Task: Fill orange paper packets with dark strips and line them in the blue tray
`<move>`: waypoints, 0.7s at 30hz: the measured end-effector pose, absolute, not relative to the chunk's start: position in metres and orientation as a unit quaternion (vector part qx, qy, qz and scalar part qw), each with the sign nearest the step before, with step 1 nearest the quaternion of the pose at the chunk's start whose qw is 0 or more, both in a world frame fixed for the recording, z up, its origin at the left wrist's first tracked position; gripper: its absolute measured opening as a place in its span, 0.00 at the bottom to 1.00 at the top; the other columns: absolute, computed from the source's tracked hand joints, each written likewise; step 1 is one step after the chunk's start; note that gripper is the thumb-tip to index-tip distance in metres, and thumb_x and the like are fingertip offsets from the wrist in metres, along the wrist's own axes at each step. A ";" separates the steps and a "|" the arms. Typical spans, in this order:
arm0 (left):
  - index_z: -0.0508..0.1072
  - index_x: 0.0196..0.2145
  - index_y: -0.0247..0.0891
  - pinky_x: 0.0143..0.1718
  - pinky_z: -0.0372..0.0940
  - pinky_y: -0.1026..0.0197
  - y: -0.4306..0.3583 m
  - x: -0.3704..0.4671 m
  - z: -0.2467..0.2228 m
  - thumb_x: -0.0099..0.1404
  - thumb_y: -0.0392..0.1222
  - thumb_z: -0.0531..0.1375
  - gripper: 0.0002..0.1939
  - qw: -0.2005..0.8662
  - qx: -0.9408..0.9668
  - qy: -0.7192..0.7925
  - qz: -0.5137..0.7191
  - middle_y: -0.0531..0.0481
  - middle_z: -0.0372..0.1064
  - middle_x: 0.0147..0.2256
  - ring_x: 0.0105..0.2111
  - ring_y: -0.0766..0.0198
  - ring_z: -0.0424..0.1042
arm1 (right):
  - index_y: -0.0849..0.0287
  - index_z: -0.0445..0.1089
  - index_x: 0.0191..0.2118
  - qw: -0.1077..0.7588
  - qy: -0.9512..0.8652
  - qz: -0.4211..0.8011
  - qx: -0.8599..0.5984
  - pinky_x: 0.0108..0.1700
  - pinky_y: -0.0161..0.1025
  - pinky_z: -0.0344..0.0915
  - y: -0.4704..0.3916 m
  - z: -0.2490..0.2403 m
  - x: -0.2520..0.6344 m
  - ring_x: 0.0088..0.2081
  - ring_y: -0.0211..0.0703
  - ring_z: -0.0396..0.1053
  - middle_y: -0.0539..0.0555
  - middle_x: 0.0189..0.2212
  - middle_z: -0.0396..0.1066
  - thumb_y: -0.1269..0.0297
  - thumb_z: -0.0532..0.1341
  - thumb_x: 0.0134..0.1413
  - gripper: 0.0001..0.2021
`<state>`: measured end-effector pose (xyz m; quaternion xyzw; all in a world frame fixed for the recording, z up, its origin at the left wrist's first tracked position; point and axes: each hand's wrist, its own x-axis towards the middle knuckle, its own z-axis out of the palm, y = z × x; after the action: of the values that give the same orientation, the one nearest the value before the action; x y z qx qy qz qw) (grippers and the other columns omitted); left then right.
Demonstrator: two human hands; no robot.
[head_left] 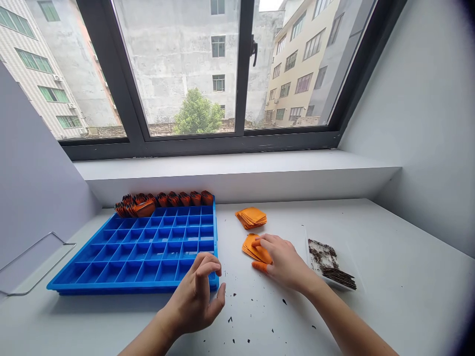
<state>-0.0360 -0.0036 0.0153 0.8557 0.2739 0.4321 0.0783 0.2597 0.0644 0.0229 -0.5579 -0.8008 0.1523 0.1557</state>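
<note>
My right hand [282, 259], with orange covers on its thumb and a fingertip, reaches over the lower stack of orange squares [253, 248]; its fingertips touch or hover at the stack, with thumb and fingers apart. A second stack of orange squares [251, 216] lies just behind it. My left hand [202, 291] is raised near the front right corner of the blue compartment tray [133, 287], fingers curled and thumb apart, with nothing in it. Bundles of dark and orange pieces [184, 199] fill compartments along the tray's back row and back left.
To the right, a clear container [356, 267] holds thin dark brown sheets [338, 278]. Small dark scraps [230, 320] are scattered in front of my hands. A bent wire frame [52, 262] stands at the left; the windowsill [237, 165] runs behind.
</note>
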 end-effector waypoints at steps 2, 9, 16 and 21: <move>0.53 0.61 0.42 0.45 0.72 0.50 -0.004 -0.036 0.015 0.65 0.24 0.59 0.32 0.081 0.856 0.272 0.432 0.46 0.64 0.43 0.46 0.54 0.66 | 0.50 0.74 0.51 0.161 -0.798 0.171 -0.555 0.57 0.52 0.68 0.065 0.021 0.259 0.55 0.55 0.74 0.56 0.57 0.74 0.50 0.66 0.64 0.15; 0.52 0.61 0.43 0.46 0.71 0.49 -0.003 -0.035 0.015 0.66 0.24 0.59 0.32 0.087 0.856 0.271 0.432 0.45 0.64 0.43 0.46 0.54 0.65 | 0.51 0.72 0.50 0.163 -0.805 0.139 -0.554 0.42 0.45 0.69 0.069 0.017 0.258 0.40 0.49 0.75 0.54 0.47 0.76 0.51 0.64 0.66 0.13; 0.52 0.61 0.43 0.46 0.71 0.48 -0.002 -0.035 0.015 0.66 0.23 0.59 0.32 0.088 0.857 0.272 0.430 0.45 0.63 0.44 0.46 0.53 0.65 | 0.54 0.70 0.38 0.157 -0.822 0.094 -0.539 0.37 0.41 0.65 0.069 0.015 0.257 0.36 0.47 0.74 0.53 0.38 0.75 0.60 0.60 0.69 0.07; 0.52 0.61 0.42 0.46 0.71 0.48 -0.002 -0.037 0.013 0.66 0.23 0.58 0.31 0.089 0.858 0.269 0.429 0.44 0.63 0.44 0.47 0.53 0.64 | 0.54 0.61 0.30 0.145 -0.830 0.054 -0.536 0.32 0.38 0.58 0.068 0.014 0.257 0.32 0.44 0.70 0.52 0.32 0.72 0.66 0.59 0.67 0.12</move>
<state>-0.0367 -0.0023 0.0135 0.8577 0.2695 0.4286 0.0892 0.2568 0.0678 0.0137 -0.5364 -0.8296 0.0544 0.1455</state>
